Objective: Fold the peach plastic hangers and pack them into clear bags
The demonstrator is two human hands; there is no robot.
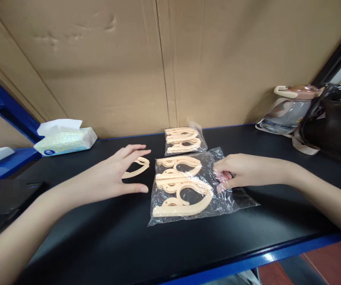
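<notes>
A clear plastic bag [185,186] holding beige folding clothes hangers [185,208] lies flat on the black table. My right hand [231,172] grips the bag's right side, fingers curled into the crumpled film. Left of the bag, my left hand [123,170] hovers with thumb and fingers spread and nothing between them. Partly hidden behind that hand is a loose beige folding hanger [139,170] on the table. A second bagged set of hangers [184,138] rests just beyond the first bag.
Toward the back left stands a tissue pack [66,140]. A water bottle [289,111] and a black bag [333,122] occupy the back right. Cardboard [123,71] walls off the rear. The black table [123,241] has a blue front edge.
</notes>
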